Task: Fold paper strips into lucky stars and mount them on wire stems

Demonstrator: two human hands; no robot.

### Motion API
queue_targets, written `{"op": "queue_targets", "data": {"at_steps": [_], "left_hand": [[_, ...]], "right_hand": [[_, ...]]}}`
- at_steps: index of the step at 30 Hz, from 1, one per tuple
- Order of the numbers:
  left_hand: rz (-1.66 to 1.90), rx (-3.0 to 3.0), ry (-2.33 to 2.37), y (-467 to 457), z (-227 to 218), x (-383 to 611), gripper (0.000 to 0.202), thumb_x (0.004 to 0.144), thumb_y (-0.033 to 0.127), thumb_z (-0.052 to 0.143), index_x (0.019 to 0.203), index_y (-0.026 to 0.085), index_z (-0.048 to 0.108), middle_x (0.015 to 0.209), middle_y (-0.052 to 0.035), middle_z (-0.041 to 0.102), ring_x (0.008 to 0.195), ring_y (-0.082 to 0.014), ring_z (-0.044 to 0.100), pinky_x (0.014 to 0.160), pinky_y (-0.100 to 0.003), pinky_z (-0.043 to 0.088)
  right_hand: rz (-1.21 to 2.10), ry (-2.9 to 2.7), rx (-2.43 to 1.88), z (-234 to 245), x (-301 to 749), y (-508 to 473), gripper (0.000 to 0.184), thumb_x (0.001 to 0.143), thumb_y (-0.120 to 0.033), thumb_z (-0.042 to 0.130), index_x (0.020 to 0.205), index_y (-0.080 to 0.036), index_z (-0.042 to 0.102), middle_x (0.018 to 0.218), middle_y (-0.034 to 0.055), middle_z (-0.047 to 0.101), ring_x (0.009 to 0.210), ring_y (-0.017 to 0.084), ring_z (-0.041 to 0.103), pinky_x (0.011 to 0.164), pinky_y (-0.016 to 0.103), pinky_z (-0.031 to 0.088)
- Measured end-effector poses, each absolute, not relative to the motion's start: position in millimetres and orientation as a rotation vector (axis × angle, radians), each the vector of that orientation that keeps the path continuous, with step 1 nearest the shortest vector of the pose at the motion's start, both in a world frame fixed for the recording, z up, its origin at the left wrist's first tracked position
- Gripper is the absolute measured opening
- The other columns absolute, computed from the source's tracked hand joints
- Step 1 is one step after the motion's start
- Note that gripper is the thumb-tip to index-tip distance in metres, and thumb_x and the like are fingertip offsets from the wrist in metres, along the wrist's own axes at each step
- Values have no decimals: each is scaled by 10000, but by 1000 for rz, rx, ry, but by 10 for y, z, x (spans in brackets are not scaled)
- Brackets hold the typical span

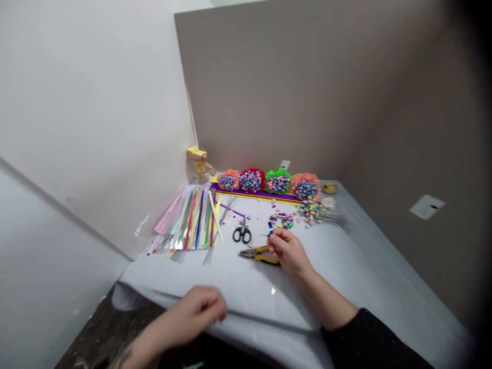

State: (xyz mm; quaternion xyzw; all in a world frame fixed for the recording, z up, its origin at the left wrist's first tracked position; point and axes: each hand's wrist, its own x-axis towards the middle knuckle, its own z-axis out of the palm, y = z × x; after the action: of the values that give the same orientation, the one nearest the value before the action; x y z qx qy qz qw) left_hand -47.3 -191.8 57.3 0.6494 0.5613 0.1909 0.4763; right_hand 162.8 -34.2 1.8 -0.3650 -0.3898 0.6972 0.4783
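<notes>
My right hand [288,249] pinches a small shiny blue strip [270,228] between thumb and fingertips, above the table. Pliers with yellow-and-black handles [265,259] lie just below and beside that hand, partly hidden by it. Scissors with black handles [242,234] rest to the left of the pliers. Near the front edge of the table, my left hand [198,310] is curled closed and slightly blurred; whatever its fingers hold, if anything, is hidden. Just beyond the blue strip lies a ring of colourful beads [284,221].
Many coloured foil strips [192,220] lie fanned out at the left. Several bead-filled ruffled bundles [251,181] line the back on purple sheets [265,195]. A jar-like figure [200,165] stands at the back left corner. Thin wires [335,219] and loose beads lie at the right.
</notes>
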Motion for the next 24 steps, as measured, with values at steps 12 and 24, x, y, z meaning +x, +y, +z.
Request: {"op": "queue_targets", "data": {"at_steps": [12,24], "left_hand": [[944,1682,1411,-117,103,274,196,776,311,489,714,155,591,599,17,553,569,-127,493,541,-225,382],[923,1672,1431,-150,-4,192,201,820,306,455,714,166,552,648,12,542,626,-133,490,595,-230,380]], "right_hand": [[1553,-1098,-954,-162,1668,-71,186,719,-299,614,675,-179,479,477,-74,511,357,49,380,357,164,267],[1444,-1251,-1160,-165,1600,-82,167,768,-314,548,690,-182,483,465,-77,481,360,49,364,358,167,266]]}}
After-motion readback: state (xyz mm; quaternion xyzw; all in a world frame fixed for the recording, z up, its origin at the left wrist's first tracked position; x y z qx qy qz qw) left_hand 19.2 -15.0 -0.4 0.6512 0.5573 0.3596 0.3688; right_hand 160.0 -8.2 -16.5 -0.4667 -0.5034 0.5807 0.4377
